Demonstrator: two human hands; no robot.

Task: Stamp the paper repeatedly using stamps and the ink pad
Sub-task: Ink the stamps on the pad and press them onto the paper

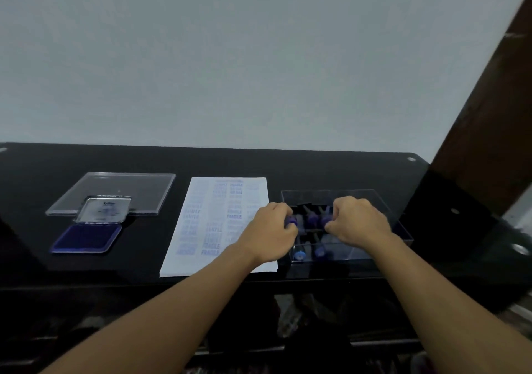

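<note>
My left hand (270, 230) and right hand (357, 221) grip blue-handled stamps (291, 220) in the clear plastic box (331, 192), three o'clock of the white paper sheet (218, 224), which looks largely stamped with room left; the open blue ink pad (86, 238) lies at nine.

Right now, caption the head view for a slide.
Left hand and right hand grip stamps in the clear box beside the stamped paper.

L hand (269, 231) & R hand (358, 222) grip purple stamps (291, 220) in clear box (401, 231), just right of stamped paper (210, 224).
</note>
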